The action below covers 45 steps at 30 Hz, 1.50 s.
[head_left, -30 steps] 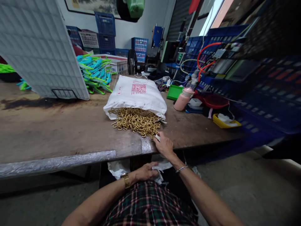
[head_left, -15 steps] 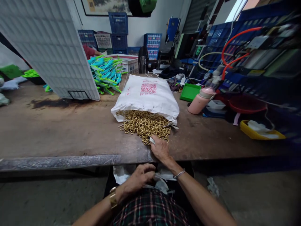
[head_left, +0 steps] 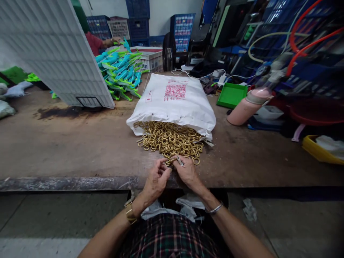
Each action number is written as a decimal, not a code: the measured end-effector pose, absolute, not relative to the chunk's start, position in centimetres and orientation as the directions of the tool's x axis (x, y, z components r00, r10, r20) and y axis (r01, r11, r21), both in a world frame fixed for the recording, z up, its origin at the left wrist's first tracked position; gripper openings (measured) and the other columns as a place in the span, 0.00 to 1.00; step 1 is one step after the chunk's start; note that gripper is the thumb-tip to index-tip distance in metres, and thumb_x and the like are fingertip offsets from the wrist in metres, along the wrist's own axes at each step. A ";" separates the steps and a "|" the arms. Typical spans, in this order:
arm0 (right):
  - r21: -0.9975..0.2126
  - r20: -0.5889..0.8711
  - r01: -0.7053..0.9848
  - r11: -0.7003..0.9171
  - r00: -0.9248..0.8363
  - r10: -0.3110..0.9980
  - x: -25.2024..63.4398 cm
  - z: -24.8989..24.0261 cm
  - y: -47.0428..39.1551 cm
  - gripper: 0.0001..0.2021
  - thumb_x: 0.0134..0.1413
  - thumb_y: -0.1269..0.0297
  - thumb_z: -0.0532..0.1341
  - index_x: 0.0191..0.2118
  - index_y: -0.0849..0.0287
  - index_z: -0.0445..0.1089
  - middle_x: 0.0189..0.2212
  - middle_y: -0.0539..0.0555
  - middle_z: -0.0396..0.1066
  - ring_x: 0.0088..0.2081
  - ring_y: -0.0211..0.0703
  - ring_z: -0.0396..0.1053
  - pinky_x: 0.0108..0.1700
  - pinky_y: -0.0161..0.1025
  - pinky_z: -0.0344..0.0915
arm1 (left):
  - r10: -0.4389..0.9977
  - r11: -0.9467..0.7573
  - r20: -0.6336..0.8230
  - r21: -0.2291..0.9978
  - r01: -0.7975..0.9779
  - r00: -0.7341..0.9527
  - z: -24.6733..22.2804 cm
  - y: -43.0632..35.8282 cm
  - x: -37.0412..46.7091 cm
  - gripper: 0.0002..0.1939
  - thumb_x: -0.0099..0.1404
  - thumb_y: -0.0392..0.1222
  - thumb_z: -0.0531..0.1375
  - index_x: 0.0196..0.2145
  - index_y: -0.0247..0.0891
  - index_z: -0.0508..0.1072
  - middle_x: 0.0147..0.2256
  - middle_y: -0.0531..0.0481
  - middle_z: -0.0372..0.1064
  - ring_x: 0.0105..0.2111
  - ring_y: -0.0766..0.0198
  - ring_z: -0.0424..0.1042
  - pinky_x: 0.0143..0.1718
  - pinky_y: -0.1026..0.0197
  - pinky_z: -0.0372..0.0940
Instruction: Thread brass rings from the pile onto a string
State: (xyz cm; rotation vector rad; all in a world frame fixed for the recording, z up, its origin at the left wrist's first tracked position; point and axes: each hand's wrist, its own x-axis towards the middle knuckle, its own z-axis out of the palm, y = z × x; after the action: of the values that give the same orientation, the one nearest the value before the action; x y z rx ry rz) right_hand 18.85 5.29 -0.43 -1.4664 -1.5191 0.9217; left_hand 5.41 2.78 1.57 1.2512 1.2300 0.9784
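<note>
Rings: a heap of small, round, gold-coloured rings, metallic in look [head_left: 172, 138], at the centre of the frame, lying in and before the mouth of the sack.
Ring handling: probably light singly and heavy as a mass; likely stiff, smooth and a little slippery, hardly fragile.
Where to take hold: by the rim, thumb against fingertip, best from the loose rings along the heap's lower edge, where fewer overlap.
Left hand: the left hand [head_left: 156, 181], below the heap, has its fingers bent and its thumb a little apart from them; the fingertips are at the heap's lower edge, but whether they grip a ring I can't make out.
Right hand: the right hand [head_left: 185, 170] has its fingers curled in, tips close to the left hand's; a pale, narrow piece lies along the fingers, too small to identify, and whether a ring is pinched there is unclear.
Sack: a white woven sack with red print [head_left: 174, 96], likely soft and limp where unfilled, lying behind the heap.
Table: a brown, worn tabletop [head_left: 80, 143] across the middle of the frame, under 1 sack and its rings.
Right of the sack: a shallow green plastic tray [head_left: 232, 95] and a tilted pink bottle [head_left: 243, 109].
Upper left: a pile of turquoise-and-lime plastic pieces [head_left: 122, 73], with 1 co-worker's hand [head_left: 114, 41] just above.
</note>
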 end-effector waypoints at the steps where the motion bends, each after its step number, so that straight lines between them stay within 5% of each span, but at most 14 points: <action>1: -0.924 0.053 0.379 0.047 0.005 0.999 18.7 -0.2 5.2 0.11 0.49 0.64 0.52 0.29 0.61 0.70 0.23 0.48 0.67 0.26 0.34 0.60 0.30 0.31 0.57 | 0.985 0.092 -0.108 0.989 0.116 0.132 1.4 2.9 5.6 0.15 0.57 0.41 0.56 0.43 0.38 0.65 0.26 0.54 0.61 0.23 0.72 0.60 0.25 0.70 0.57; 13: -0.970 -0.086 0.234 -0.068 -0.066 0.994 18.7 1.2 4.3 0.13 0.48 0.56 0.55 0.31 0.60 0.68 0.17 0.44 0.59 0.21 0.33 0.56 0.26 0.31 0.55 | 0.995 -0.068 0.047 0.968 0.240 0.090 1.1 3.1 5.2 0.06 0.60 0.40 0.53 0.30 0.38 0.68 0.27 0.52 0.66 0.27 0.67 0.63 0.31 0.67 0.57; 16: -0.963 -0.071 0.265 -0.051 -0.070 0.995 18.7 1.3 4.2 0.14 0.50 0.55 0.53 0.24 0.60 0.64 0.17 0.45 0.58 0.21 0.33 0.55 0.26 0.31 0.54 | 0.988 -0.118 0.089 0.959 0.259 0.123 1.4 2.7 5.2 0.06 0.60 0.39 0.53 0.29 0.37 0.68 0.26 0.52 0.66 0.26 0.68 0.63 0.31 0.67 0.58; 24: -0.951 -0.098 0.297 -0.086 -0.026 0.995 17.9 1.1 3.6 0.11 0.47 0.59 0.52 0.21 0.59 0.61 0.17 0.45 0.58 0.22 0.33 0.55 0.26 0.31 0.53 | 0.924 0.323 -0.317 0.946 0.005 0.213 2.1 1.6 4.9 0.15 0.58 0.52 0.55 0.33 0.36 0.65 0.21 0.57 0.61 0.17 0.73 0.58 0.18 0.70 0.54; 32: -0.961 -0.101 0.267 -0.075 -0.085 0.991 17.4 1.3 3.1 0.11 0.48 0.61 0.51 0.21 0.59 0.60 0.17 0.46 0.59 0.22 0.34 0.57 0.27 0.31 0.54 | 0.891 0.399 -0.332 0.899 -0.183 0.311 1.3 1.3 4.2 0.15 0.56 0.52 0.57 0.30 0.36 0.64 0.24 0.56 0.62 0.18 0.75 0.59 0.18 0.71 0.55; 36: -0.909 -0.046 0.416 -0.031 -0.025 0.999 17.9 0.9 2.9 0.11 0.52 0.62 0.49 0.24 0.59 0.62 0.18 0.47 0.61 0.23 0.35 0.58 0.27 0.32 0.53 | 0.896 0.408 -0.330 0.876 -0.257 0.297 1.2 1.2 4.2 0.14 0.56 0.50 0.58 0.30 0.35 0.64 0.24 0.55 0.62 0.18 0.75 0.59 0.18 0.71 0.55; 45: -0.652 -0.014 0.742 0.159 -0.222 0.975 17.8 0.2 1.8 0.07 0.46 0.74 0.50 0.28 0.58 0.64 0.21 0.50 0.65 0.23 0.36 0.58 0.27 0.32 0.48 | 0.930 0.312 -0.277 0.942 -0.123 0.242 1.0 1.3 4.0 0.15 0.57 0.52 0.56 0.30 0.35 0.64 0.24 0.54 0.64 0.20 0.74 0.60 0.20 0.70 0.57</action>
State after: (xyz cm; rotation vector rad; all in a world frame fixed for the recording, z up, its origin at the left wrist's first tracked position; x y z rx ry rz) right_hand 17.76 1.79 0.18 -1.6300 -2.0323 0.7665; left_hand 4.03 1.33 1.01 0.9730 1.0619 0.9019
